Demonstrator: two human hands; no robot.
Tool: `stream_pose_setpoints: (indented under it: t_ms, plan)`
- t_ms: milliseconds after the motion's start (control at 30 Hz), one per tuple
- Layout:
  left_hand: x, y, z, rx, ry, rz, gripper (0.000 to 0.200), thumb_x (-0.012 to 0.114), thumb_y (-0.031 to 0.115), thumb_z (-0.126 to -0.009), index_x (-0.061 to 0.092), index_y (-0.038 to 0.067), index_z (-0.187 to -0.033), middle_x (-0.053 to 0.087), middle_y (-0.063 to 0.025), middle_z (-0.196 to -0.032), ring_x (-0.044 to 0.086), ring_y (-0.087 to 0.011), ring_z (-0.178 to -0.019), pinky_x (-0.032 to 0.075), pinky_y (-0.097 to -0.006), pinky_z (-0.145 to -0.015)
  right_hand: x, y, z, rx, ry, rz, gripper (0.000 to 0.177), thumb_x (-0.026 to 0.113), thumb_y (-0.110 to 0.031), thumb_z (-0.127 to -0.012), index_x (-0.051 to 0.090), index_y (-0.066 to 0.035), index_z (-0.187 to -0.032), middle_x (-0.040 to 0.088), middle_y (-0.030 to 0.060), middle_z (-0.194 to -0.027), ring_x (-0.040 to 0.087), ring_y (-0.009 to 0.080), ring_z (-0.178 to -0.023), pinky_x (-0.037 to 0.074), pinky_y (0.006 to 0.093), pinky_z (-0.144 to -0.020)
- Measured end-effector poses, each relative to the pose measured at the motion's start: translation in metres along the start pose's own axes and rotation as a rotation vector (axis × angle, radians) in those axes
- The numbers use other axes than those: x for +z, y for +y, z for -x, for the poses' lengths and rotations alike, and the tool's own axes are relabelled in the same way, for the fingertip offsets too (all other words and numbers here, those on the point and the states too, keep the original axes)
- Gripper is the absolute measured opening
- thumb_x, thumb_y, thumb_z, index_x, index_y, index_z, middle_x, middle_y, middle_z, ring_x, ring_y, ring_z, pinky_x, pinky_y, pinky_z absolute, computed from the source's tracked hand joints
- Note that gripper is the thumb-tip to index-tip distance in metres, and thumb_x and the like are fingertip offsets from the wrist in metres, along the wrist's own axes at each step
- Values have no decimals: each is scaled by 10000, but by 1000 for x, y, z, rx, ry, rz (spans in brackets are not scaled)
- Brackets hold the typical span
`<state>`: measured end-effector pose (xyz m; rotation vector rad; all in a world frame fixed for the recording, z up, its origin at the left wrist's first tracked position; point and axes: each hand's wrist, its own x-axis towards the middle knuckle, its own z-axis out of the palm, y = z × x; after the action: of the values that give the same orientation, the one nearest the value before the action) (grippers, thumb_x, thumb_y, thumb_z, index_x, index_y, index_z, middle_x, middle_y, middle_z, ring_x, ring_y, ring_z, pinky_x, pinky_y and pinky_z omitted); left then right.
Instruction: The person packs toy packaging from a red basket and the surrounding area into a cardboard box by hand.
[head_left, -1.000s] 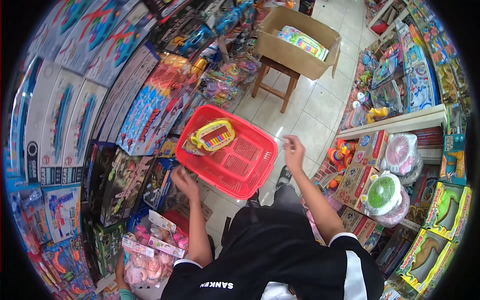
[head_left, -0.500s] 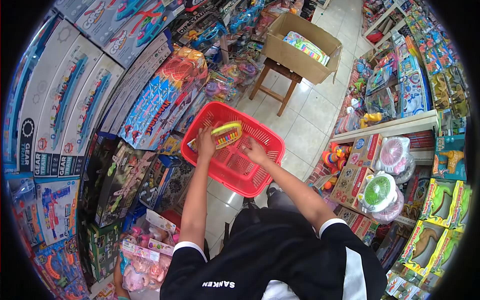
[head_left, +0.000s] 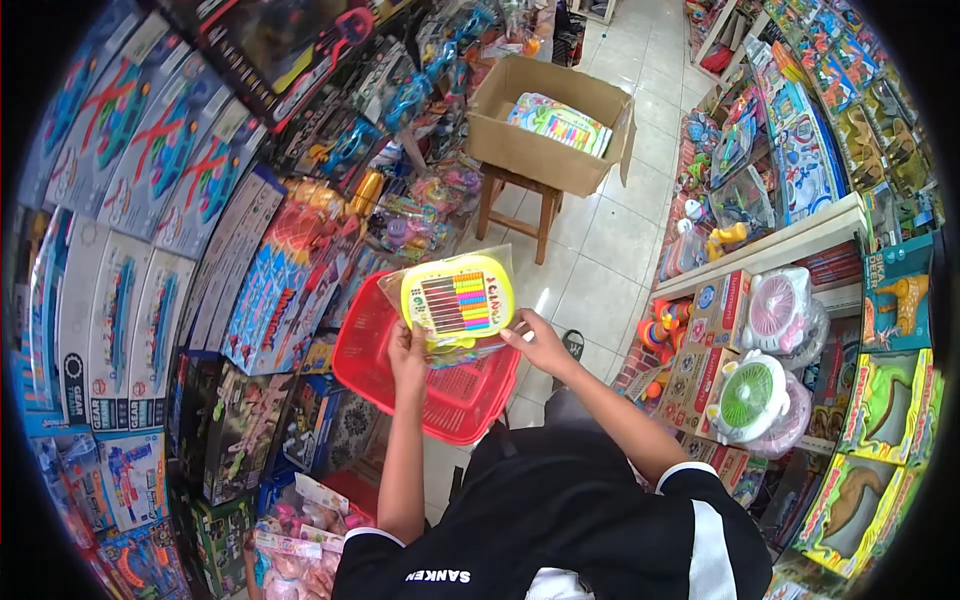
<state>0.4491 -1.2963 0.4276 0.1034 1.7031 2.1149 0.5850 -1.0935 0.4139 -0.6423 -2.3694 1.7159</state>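
A yellow-framed toy pack [head_left: 457, 297] in clear plastic, with rows of coloured beads, is held face up above the red basket [head_left: 480, 408]. My left hand [head_left: 407, 352] grips its lower left edge, fingers closed on it. At the pack's lower right corner, my right hand [head_left: 535, 342] pinches the plastic. Part of the basket is hidden under the pack and my hands. Ahead, an open cardboard box [head_left: 535, 160] stands on a wooden stool [head_left: 545, 215] with similar colourful packs [head_left: 560, 125] inside.
Boxed toys [head_left: 270, 300] line the shelves on the left. On the right are toy fans [head_left: 750, 397], cartons [head_left: 695, 375] and a white shelf edge [head_left: 770, 245]. Bagged dolls [head_left: 290, 560] lie at the lower left. A tiled aisle [head_left: 610, 235] runs ahead.
The yellow pack has come up out of the red basket and now faces upward. My right hand has closed on its corner. The view has shifted, with the box and basket appearing further left.
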Motion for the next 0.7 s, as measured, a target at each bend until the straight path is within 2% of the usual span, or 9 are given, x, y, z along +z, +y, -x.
stream_pose_setpoints:
  t_ms: [67, 167, 333, 400, 433, 467, 567, 600, 700]
  plan:
    - [38, -11, -8, 0, -24, 11, 155, 515, 180, -998, 536, 41, -1064, 621, -30, -965, 576, -69, -840, 468, -228, -728, -32, 13, -7, -48, -35, -57, 372, 642, -267, -908, 561, -9, -1164, 597, 65, -993, 580, 129, -886, 488, 288, -729]
    - [95, -31, -17, -56, 17, 162, 166, 524, 210, -993, 535, 50, -1039, 618, -28, -945, 580, -81, -823, 464, -228, -698, -76, 26, -18, 48, -25, -153, 324, 627, -204, -917, 569, -5, -1167, 613, 64, -1025, 579, 124, -900, 483, 284, -757]
    - [169, -53, -30, -189, -22, 100, 150, 558, 209, -978, 540, 61, -989, 602, -1, -841, 530, -55, -694, 428, -210, -622, -157, 56, -43, 107, 30, -452, 303, 605, -161, -926, 570, -3, -1181, 627, 53, -1056, 585, 118, -906, 480, 263, -758]
    - [195, -53, -28, -199, -157, 20, 138, 563, 199, -973, 535, 64, -974, 600, 1, -823, 534, -63, -698, 435, -214, -646, -186, 66, -52, 88, 68, -490, 286, 590, -139, -924, 574, 5, -1170, 636, 51, -1031, 592, 119, -900, 480, 262, -766]
    - [196, -62, -31, -232, -248, -50, 183, 570, 214, -968, 541, 58, -1058, 616, -16, -924, 571, -89, -798, 457, -239, -741, -200, 65, -57, 136, 83, -514, 243, 575, -128, -922, 583, 11, -1121, 631, 45, -967, 584, 110, -849, 474, 262, -749]
    - [206, -59, -33, -228, -247, -59, 183, 570, 214, -968, 541, 58, -1058, 616, -16, -924, 571, -89, -798, 457, -239, -741, -213, 62, -64, 132, 82, -523, 243, 575, -128, -922, 583, 11, -1121, 631, 45, -967, 584, 110, -849, 474, 262, -749]
    - [232, -52, -39, -248, -175, -70, 368, 552, 220, -966, 458, 61, -1284, 568, -68, -1179, 561, -141, -1028, 437, -310, -864, -242, 63, -87, 8, 133, -309, 173, 569, -114, -916, 563, 22, -1021, 608, 69, -897, 565, 99, -805, 467, 263, -706]
    - [236, -46, -46, -250, -173, -79, 368, 552, 220, -966, 458, 61, -1284, 568, -68, -1179, 561, -141, -1028, 437, -310, -864, -250, 63, -95, 10, 132, -318, 173, 569, -114, -916, 563, 22, -1021, 608, 69, -897, 565, 99, -805, 467, 263, -706]
    - [235, -39, -80, -159, 52, -37, 420, 519, 275, -982, 420, 65, -1332, 532, -72, -1283, 532, -169, -1131, 424, -326, -909, -273, 65, -122, 70, 4, -325, 191, 587, -127, -908, 561, 28, -1016, 597, 71, -886, 565, 133, -811, 464, 284, -734]
